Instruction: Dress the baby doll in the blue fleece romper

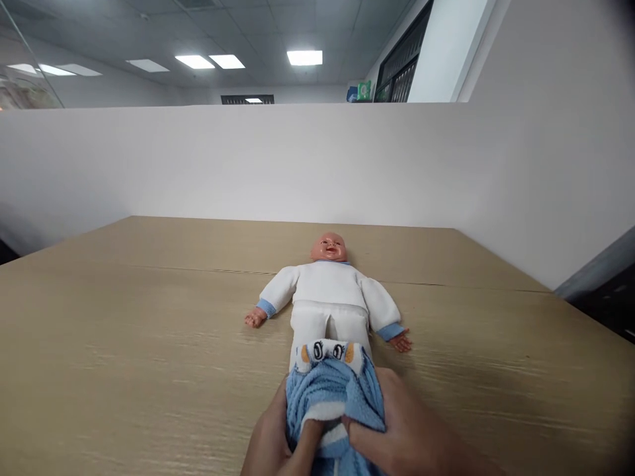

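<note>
A baby doll (330, 284) lies on its back on the wooden table, head away from me, arms spread. It wears a white top and white trousers with blue cuffs at the wrists. Over its lower legs is a bunched blue terry garment (327, 380) with a white band showing embroidered eyes and orange patches. My left hand (278, 430) grips the garment's left side, thumb inside its white-edged opening. My right hand (391, 423) grips the right side, thumb likewise at the opening. The doll's feet are hidden by the cloth and my hands.
The light wood table (149, 344) has a seam running across it behind the doll's shoulders. A white partition (278, 162) stands along the table's far edge, and a white wall (546, 165) rises at the right.
</note>
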A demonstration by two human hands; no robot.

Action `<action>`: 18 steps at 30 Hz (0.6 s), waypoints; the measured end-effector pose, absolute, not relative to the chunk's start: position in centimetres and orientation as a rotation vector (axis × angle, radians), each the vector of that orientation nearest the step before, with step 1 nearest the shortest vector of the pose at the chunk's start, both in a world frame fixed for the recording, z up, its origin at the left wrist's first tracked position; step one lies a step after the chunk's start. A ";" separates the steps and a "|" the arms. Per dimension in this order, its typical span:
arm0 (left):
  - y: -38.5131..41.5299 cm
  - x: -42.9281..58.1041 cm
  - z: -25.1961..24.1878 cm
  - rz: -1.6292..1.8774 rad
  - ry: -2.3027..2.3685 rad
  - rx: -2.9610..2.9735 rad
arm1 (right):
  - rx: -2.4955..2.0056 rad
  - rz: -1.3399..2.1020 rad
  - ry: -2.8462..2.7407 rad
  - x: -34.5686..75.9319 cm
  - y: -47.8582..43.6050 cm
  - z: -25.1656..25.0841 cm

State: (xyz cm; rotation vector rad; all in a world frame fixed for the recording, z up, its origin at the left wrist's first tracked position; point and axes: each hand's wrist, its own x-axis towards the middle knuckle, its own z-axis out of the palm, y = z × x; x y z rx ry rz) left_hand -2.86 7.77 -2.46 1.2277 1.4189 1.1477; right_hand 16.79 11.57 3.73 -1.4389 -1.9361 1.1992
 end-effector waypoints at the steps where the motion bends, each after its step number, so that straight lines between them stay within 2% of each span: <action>1: 8.0 -2.8 -2.6 1.137 1.420 1.259 | -1.392 1.178 -1.924 16.5 11.8 3.6; 8: 11.0 -3.4 -2.2 1.060 1.357 1.353 | -1.268 1.173 -1.884 16.5 15.0 1.2; 12: 12.7 -3.8 -1.1 1.040 1.332 1.339 | -1.267 1.296 -1.807 17.6 17.6 0.2; 15: 13.0 -4.2 -0.4 0.989 1.405 1.412 | -1.255 1.344 -1.792 18.0 18.5 0.5; 18: 12.1 -4.6 0.3 0.948 1.404 1.388 | -1.350 1.245 -1.865 17.7 17.7 1.8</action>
